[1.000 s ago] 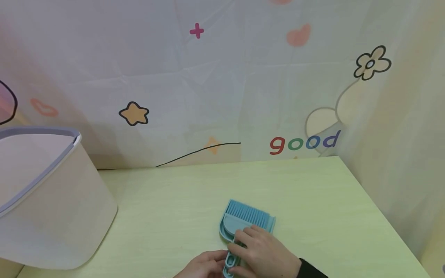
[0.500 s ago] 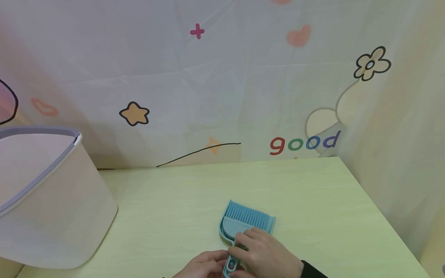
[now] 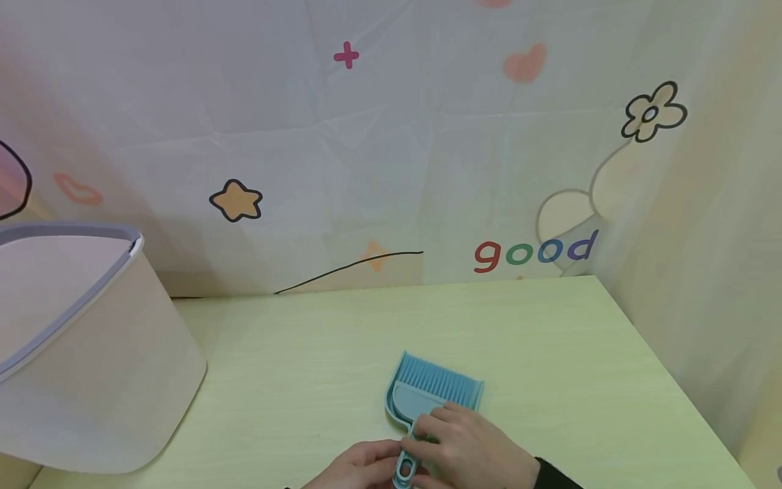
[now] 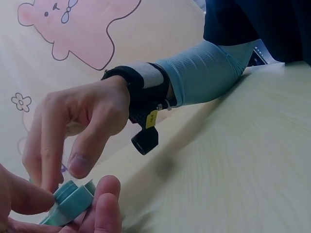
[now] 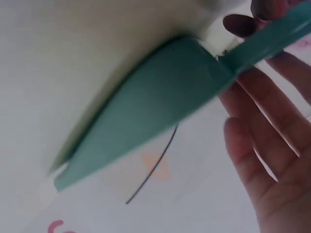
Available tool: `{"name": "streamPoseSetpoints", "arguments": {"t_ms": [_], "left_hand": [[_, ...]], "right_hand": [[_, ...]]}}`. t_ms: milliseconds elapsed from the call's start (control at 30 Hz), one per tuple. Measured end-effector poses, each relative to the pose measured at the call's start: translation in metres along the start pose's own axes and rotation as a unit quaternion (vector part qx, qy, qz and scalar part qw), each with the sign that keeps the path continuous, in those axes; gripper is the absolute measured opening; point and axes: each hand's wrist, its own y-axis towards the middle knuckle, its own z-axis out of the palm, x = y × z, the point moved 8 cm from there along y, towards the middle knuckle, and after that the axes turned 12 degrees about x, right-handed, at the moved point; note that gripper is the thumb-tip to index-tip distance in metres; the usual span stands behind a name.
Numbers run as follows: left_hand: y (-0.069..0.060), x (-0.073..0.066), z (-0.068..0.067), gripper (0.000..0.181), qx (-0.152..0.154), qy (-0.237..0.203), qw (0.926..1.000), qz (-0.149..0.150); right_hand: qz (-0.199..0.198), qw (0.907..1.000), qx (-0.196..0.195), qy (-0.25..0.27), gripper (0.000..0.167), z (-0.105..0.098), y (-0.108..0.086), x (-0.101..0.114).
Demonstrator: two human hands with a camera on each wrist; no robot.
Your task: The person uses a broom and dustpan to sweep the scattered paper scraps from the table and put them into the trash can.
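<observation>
A blue hand brush (image 3: 415, 401) lies bristles-outward in a matching dustpan (image 3: 388, 403) near the front of the table. Their handles lie one over the other, with the hanging loops nearly lined up. My left hand (image 3: 363, 464) holds the dustpan's handle from the left and below, thumb and fingers on it in the left wrist view. From above and the right, my right hand (image 3: 469, 448) grips the handle close to the brush head, covering part of both. The dustpan's smooth underside (image 5: 146, 102) shows in the right wrist view, the brush hidden behind it.
A large white bin (image 3: 128, 367) with a grey-purple rim stands at the left of the pale green table (image 3: 293, 360). Behind the table hangs a printed curtain (image 3: 379, 149). The table's right edge slopes away beside it.
The brush has slid slightly towards me in the dustpan, so the two handle loops, earlier offset, now overlap. My right hand has shifted a little towards me; my left has hardly moved.
</observation>
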Motion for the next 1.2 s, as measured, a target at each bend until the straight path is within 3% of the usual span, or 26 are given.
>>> {"name": "streamPoseSetpoints", "arguments": {"t_ms": [67, 167, 433, 633, 833, 1000, 1200], "left_hand": [[-0.003, -0.009, 0.01, 0.055, 0.008, 0.007, 0.9999, 0.007], [-0.004, -0.013, 0.014, 0.053, 0.012, 0.008, 0.9998, 0.014], [-0.002, -0.008, -0.002, 0.051, -0.038, 0.025, 0.9987, 0.02], [-0.002, -0.01, -0.002, 0.052, -0.037, 0.039, 0.9982, 0.029], [-0.004, -0.011, 0.002, 0.054, -0.035, 0.016, 0.9985, 0.039], [-0.011, -0.011, 0.0, 0.055, -0.048, -0.006, 0.9966, 0.066], [-0.027, -0.012, -0.016, 0.06, -0.108, -0.012, 0.9919, 0.066]], "right_hand": [[-0.003, 0.9999, 0.011, -0.009, 0.039, -0.001, -0.001, 0.0], [-0.006, 0.9994, 0.032, -0.014, 0.042, 0.0, -0.003, -0.001], [0.0, 0.9965, 0.069, 0.046, 0.037, 0.001, -0.004, -0.006], [-0.013, 0.9955, 0.085, 0.041, 0.037, 0.001, -0.005, -0.007], [-0.022, 0.9944, 0.079, 0.066, 0.036, 0.0, -0.005, -0.009], [-0.016, 0.9956, 0.058, 0.072, 0.04, -0.002, -0.008, -0.015], [0.025, 0.9972, 0.034, 0.061, 0.041, -0.006, -0.015, -0.028]]}}
